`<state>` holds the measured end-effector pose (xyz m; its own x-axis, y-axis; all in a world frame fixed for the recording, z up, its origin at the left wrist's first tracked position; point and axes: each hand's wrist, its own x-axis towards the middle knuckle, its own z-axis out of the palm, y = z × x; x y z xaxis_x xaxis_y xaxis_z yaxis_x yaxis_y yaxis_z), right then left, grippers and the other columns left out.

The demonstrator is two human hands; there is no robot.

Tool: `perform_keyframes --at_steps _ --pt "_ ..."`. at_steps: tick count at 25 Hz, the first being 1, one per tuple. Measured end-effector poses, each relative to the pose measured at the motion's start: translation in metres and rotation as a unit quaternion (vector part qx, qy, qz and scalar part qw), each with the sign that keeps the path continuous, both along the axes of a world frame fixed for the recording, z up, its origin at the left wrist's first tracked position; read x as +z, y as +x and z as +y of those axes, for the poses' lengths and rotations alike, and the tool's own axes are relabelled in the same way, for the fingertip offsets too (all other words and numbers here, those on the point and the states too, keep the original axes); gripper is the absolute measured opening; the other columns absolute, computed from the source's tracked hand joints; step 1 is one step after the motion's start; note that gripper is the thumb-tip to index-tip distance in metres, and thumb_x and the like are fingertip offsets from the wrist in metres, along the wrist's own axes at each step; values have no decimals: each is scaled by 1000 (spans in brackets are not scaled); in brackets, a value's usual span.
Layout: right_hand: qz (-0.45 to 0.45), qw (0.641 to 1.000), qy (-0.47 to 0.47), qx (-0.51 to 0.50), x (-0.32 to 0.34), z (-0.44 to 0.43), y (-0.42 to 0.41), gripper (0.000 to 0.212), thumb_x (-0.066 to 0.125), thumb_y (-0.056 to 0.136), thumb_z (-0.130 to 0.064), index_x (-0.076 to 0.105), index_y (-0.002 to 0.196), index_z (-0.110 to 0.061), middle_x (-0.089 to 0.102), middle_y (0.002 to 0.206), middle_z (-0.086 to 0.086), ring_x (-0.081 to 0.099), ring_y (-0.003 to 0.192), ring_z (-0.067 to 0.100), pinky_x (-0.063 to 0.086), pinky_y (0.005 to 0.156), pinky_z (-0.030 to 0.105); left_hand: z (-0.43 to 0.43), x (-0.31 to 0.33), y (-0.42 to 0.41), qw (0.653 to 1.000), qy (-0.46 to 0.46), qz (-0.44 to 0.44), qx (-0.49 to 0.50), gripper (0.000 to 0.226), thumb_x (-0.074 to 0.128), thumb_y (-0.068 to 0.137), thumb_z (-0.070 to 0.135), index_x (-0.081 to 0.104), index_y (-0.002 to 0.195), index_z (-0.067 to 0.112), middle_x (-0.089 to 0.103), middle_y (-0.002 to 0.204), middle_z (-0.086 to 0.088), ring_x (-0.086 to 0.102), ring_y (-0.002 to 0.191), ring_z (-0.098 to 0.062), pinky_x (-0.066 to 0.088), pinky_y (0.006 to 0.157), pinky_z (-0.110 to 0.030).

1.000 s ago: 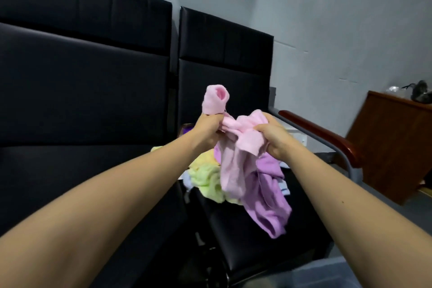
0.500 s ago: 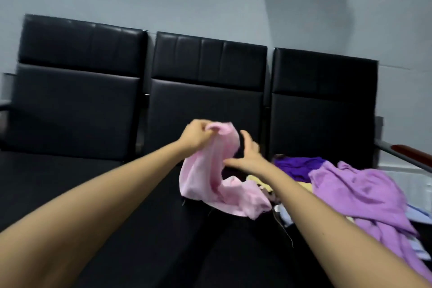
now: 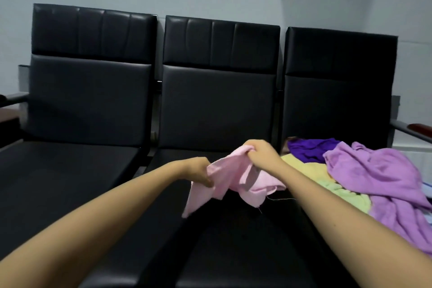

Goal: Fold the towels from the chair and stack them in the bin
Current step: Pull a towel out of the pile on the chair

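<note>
Holding the pink towel bunched between both hands, over the black seat: how will it handle?

Light and limp, I judge. It sags wherever nothing carries it. The left hand pinches one edge, and the right hand clutches a gathered wad.

Where is a better hold?

Two neighbouring corners, so it hangs flat. The yellow towel and lilac towel lie heaped just right of the right hand. No bin shows.

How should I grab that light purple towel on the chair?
Probably pinch the raised fold at the far top edge of the light purple towel, coming down from above. It lies crumpled on the other towels, and that fold sticks up free.
</note>
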<state>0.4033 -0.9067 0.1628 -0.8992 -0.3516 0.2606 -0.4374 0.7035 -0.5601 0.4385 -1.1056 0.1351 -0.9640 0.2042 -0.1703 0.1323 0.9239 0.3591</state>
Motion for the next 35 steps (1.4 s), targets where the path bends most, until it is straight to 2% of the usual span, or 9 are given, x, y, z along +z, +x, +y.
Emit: perform_keyframes --at_steps 6,9,14,17,19,24,28,31,35 --pt "-9 999 0 -31 7 43 3 14 48 90 -13 52 77 -16 59 83 2 55 86 21 41 67 27 -18 5 -19 930 313 136 134 42 35 72 -16 63 91 7 58 74 -2 54 72 -18 44 62 -28" --pt "17 969 239 -59 9 41 12 25 59 84 -43 46 82 -22 58 88 -3 55 84 22 41 68 35 -21 23 -24 904 346 192 164 43 30 70 -16 63 84 9 59 73 -4 56 73 -21 44 59 -28" --pt "8 960 222 -169 11 31 9 27 45 86 -8 59 108 -11 62 106 9 58 105 32 42 75 31 -30 27 -19 901 347 207 155 19 40 78 10 58 86 13 59 83 -1 55 81 -19 43 61 -28" --pt "-52 991 64 -107 9 33 3 37 36 91 -1 61 119 -3 62 119 14 58 109 29 47 80 31 -45 22 -8 995 64 81 14 43 60 66 57 62 94 24 64 93 6 60 89 -14 48 79 -30" --pt "-93 990 -31 -98 6 29 6 37 35 94 -2 60 121 -4 62 107 10 58 86 19 42 62 25 -44 17 -5 995 -84 49 -9 23 69 74 47 60 77 26 63 81 5 60 81 -16 47 72 -28" --pt "-74 982 174 -13 5 34 11 30 68 82 -30 58 103 -12 59 92 0 54 82 17 41 67 28 -45 13 -2 947 306 61 81 23 43 94 7 64 100 3 65 87 -9 58 75 -17 45 61 -24" --pt "-15 955 285 -78 5 33 7 18 51 78 -12 55 93 -20 66 102 5 61 94 29 47 70 32 -28 12 7 857 505 50 86 27 41 92 6 67 87 9 62 63 -3 53 60 -19 40 52 -23" --pt "-15 978 199 -65 9 31 8 23 45 85 -4 64 94 -11 68 101 12 63 95 28 49 76 27 -31 17 10 898 439 -11 -10 31 75 76 23 65 104 14 72 92 1 68 85 -13 52 71 -23" --pt "-195 976 90 43 17 40 31 14 51 93 -14 58 84 -20 59 72 -3 54 60 6 41 46 8 -39 24 12 927 243 -272 -82 54 81 71 26 57 116 11 69 100 1 66 90 -12 53 75 -24"
